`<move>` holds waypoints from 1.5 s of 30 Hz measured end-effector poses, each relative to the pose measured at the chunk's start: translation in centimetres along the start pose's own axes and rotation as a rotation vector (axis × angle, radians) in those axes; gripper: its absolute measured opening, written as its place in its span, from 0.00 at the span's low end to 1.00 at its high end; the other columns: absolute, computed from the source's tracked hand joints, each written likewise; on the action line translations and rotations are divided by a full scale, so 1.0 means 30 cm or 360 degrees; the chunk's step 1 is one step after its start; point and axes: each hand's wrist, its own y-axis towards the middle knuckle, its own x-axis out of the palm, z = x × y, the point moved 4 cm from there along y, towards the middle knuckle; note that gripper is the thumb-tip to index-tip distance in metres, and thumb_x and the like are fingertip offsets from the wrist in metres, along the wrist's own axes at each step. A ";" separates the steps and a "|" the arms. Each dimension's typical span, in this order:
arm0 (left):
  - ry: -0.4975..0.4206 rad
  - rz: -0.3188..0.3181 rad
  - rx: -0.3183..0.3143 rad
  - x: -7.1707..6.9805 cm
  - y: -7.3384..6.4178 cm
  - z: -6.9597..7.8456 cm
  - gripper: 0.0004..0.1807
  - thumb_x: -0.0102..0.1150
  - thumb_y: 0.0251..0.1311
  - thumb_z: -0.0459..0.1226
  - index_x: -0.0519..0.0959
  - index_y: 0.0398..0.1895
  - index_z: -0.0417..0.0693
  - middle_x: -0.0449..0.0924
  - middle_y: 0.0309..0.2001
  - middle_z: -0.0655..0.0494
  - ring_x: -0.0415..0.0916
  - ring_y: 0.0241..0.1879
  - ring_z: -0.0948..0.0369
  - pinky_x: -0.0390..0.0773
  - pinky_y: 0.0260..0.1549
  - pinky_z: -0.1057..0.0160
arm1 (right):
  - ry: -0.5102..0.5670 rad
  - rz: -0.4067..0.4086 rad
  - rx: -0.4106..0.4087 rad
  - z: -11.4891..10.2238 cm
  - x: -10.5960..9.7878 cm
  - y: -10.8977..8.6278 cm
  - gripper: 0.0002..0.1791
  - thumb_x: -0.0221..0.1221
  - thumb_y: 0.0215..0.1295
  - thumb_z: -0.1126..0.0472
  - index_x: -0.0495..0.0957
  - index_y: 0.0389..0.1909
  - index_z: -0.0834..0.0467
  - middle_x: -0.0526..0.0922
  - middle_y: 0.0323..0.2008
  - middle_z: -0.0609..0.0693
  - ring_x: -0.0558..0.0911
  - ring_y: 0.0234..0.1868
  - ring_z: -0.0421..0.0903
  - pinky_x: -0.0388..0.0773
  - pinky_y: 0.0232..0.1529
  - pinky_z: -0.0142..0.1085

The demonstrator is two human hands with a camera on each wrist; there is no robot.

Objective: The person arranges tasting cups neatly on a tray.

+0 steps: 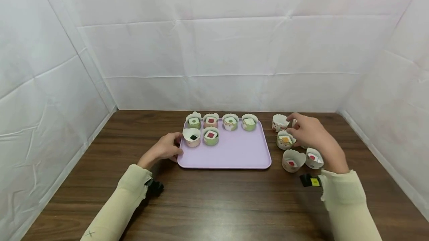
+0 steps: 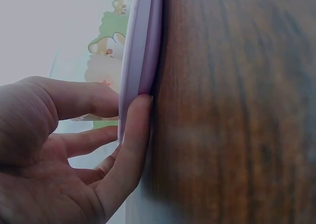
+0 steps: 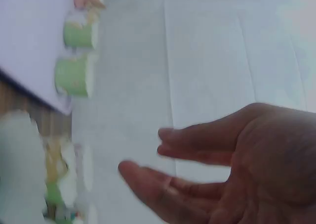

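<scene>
A pale purple tray [image 1: 234, 151] lies on the table, and my left hand [image 1: 165, 146] holds its left edge. In the left wrist view, fingers [image 2: 136, 130] of that hand touch the tray rim [image 2: 140, 51] from both sides. Several paper cups with small square pieces stand on the tray, among them a cup with a black-topped piece [image 1: 192, 140] near the left hand. My right hand [image 1: 310, 133] hovers over the cups to the right, thumb and fingers apart, holding nothing. Below it is a cup with an orange-topped piece [image 1: 284, 142]. The hand partly hides other cups.
Right of the tray stand a cup at the back [image 1: 279, 123], a wide cup with a red piece [image 1: 292, 163] and a white cup with a red-marked piece [image 1: 314, 159]. White cloth walls [image 1: 231, 47] enclose the brown wooden table [image 1: 214, 203] behind and at both sides.
</scene>
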 end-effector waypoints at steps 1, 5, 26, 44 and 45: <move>0.0002 0.0000 -0.0001 -0.001 0.000 -0.002 0.31 0.61 0.55 0.23 0.70 0.66 0.29 0.72 0.54 0.33 0.81 0.39 0.52 0.92 0.29 0.58 | 0.0025 0.0010 0.0011 0.015 -0.010 -0.006 0.23 0.55 0.76 0.58 0.70 0.66 0.65 0.84 0.47 0.67 0.86 0.27 0.43 0.85 0.35 0.44; 0.0005 -0.0001 0.0009 -0.003 -0.001 -0.003 0.31 0.61 0.55 0.23 0.70 0.65 0.29 0.72 0.54 0.33 0.81 0.39 0.52 0.92 0.29 0.58 | 0.0065 0.0081 -0.0011 0.069 -0.041 -0.031 0.22 0.55 0.77 0.56 0.71 0.65 0.63 0.85 0.48 0.65 0.86 0.30 0.43 0.84 0.32 0.40; 0.0004 -0.0034 -0.0001 -0.008 -0.003 -0.003 0.33 0.62 0.56 0.23 0.68 0.68 0.29 0.71 0.56 0.32 0.81 0.39 0.51 0.92 0.29 0.58 | -0.0051 -0.0161 -0.0085 0.327 -0.037 -0.110 0.33 0.73 0.60 0.50 0.76 0.62 0.61 0.83 0.52 0.64 0.85 0.53 0.60 0.86 0.48 0.47; -0.0011 -0.0063 0.0019 -0.006 -0.015 0.011 0.31 0.59 0.56 0.24 0.68 0.66 0.28 0.70 0.55 0.32 0.82 0.37 0.51 0.92 0.29 0.59 | 0.0306 -0.0413 -0.0175 0.418 -0.001 -0.128 0.42 0.76 0.55 0.61 0.66 0.67 0.69 0.75 0.61 0.76 0.79 0.60 0.69 0.84 0.50 0.32; -0.0014 -0.0059 0.0014 -0.006 -0.014 0.011 0.31 0.60 0.56 0.24 0.68 0.66 0.28 0.70 0.55 0.32 0.82 0.37 0.51 0.92 0.29 0.59 | 0.0304 -0.0418 -0.0178 0.418 0.001 -0.128 0.42 0.76 0.55 0.61 0.66 0.68 0.69 0.74 0.62 0.76 0.78 0.60 0.70 0.84 0.50 0.32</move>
